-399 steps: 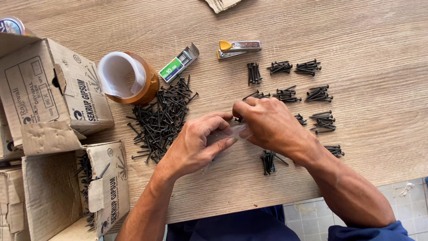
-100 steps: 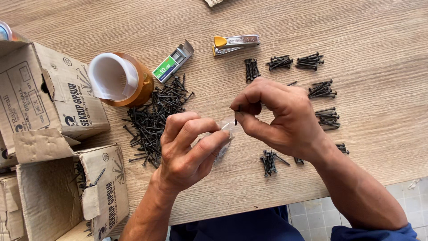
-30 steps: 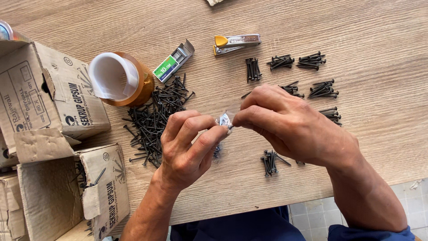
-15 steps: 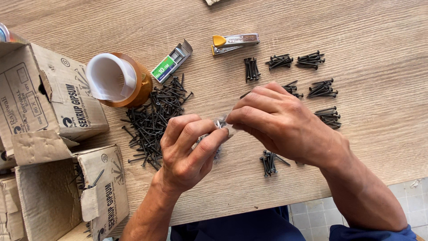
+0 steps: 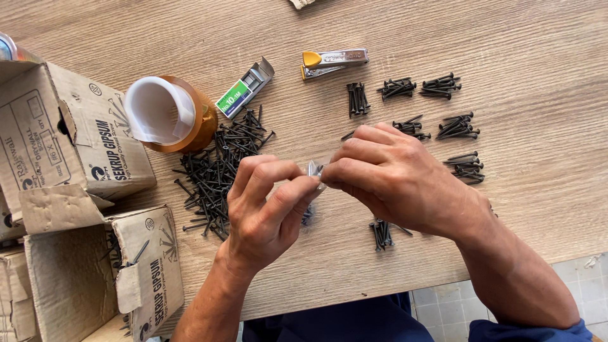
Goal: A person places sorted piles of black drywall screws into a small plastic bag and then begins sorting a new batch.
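above the table (image 5: 538,190), both hands' fingers (image 5: 297,190) pinch a small, mostly hidden clear bag (image 5: 313,168).

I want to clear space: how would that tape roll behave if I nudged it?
The tape roll appears tilted on its edge beside the loose screw pile, so it would probably roll or tip flat. Its wide hollow core suggests it is light and would slide easily on the smooth wooden table.

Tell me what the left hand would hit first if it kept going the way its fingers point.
The left hand points up-right, so probably the right hand, already touching it at the small clear bag.
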